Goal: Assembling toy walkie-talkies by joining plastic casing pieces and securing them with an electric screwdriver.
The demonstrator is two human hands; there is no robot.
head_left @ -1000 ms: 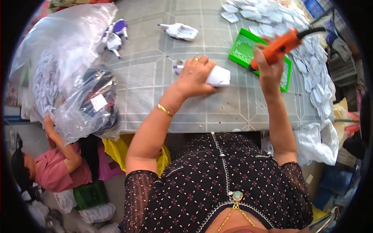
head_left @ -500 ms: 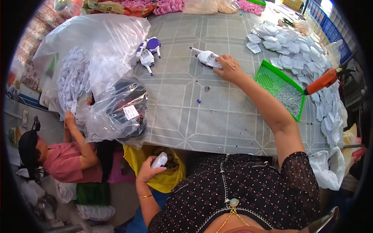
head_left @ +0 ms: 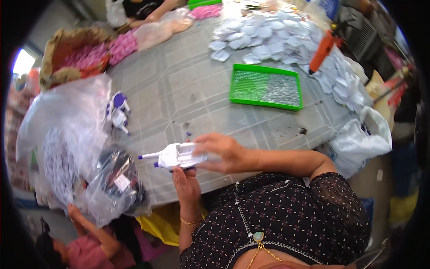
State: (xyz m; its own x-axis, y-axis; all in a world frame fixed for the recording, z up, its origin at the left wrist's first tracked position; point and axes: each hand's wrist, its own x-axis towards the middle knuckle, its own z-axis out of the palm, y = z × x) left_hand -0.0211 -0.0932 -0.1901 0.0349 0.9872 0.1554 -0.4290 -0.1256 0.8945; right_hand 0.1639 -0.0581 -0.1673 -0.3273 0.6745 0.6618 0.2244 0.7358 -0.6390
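A white plastic toy body (head_left: 170, 156) with purple tips and an open hollow on top is held just above the table, near its front edge. My left hand (head_left: 187, 186) grips it from below, thumb against its near side. Over the toy's right end is my right hand (head_left: 226, 153), its fingers smeared by motion, so I cannot tell whether they pinch a part. A small purple piece (head_left: 188, 133) lies on the table just beyond. Farther left rests another white and purple toy assembly (head_left: 118, 112).
A green tray (head_left: 266, 106) of small metal pieces sits right of centre. Behind it are heaped white plastic pieces (head_left: 268, 38) and an orange tool (head_left: 322, 51). Clear plastic bags (head_left: 67, 107) cover the left side, where a co-worker's hand (head_left: 74, 211) reaches in.
The toy has come nearer to me. My left hand has risen from beside the yellow bag and now holds the toy; the small white piece it held is no longer distinguishable. The view has turned.
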